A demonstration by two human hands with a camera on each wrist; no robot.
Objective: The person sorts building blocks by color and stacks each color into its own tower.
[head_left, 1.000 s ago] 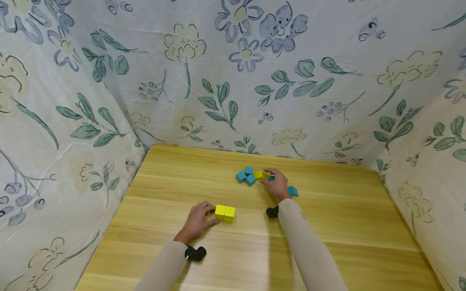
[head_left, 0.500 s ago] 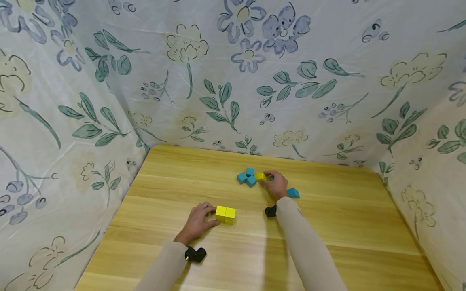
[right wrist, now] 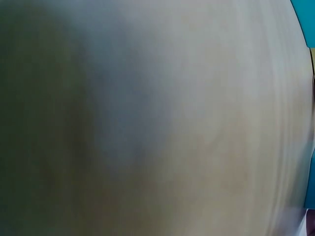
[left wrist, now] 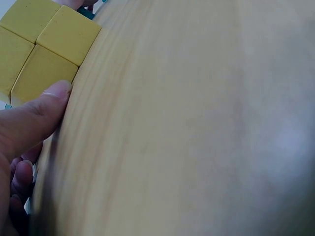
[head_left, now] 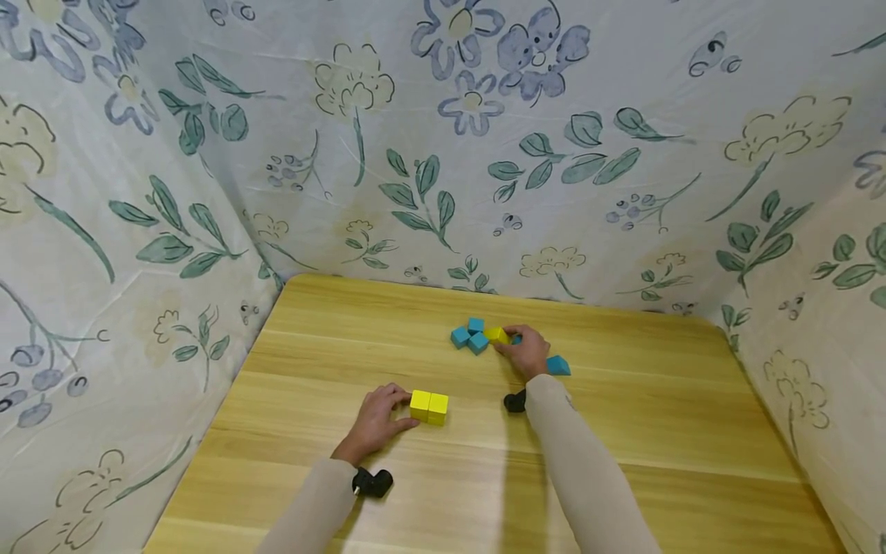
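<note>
Two yellow cubes stand side by side on the wooden table, their faces flush. My left hand holds the left one, with the thumb at its near side and the fingers at its far side. In the left wrist view, the thumb lies against the lower edge of a yellow cube. Farther off, my right hand pinches another yellow cube between thumb and fingers. That cube sits right beside a cluster of three blue cubes. In the right wrist view the hand is barely visible.
A blue wedge-shaped block lies right of my right wrist. Another blue piece shows partly behind the right hand. Flower-patterned cloth surrounds the wooden table at the back and sides. A black wrist mount sits on the left sleeve.
The head view has shifted very slightly, and the right forearm has moved a touch to the left. Both hands and the blocks otherwise stay where they were.
</note>
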